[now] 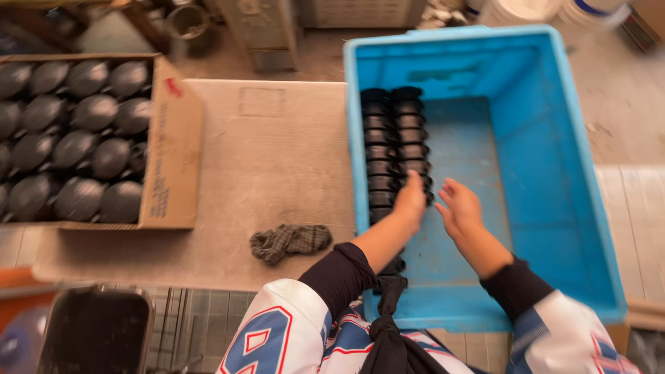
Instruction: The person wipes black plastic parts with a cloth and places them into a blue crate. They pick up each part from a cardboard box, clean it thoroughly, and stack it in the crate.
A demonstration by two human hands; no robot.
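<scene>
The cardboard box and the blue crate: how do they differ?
The cardboard box is brown and packed full of round dark parts; the blue crate is plastic, larger and mostly bare, with two rows of black parts along its left side. Both hands are in the crate, none at the box. Both sit on the table.

Both forearms are reaching forward and downward, dark undersleeves pushed up past the wrists beneath white patterned sleeves. The left hand (410,201) is curling palm-down, fingers bent as if pressing. The right hand (458,208) is hovering just beside it, open, fingers spread and slightly bent, palm turned toward the left.
</scene>
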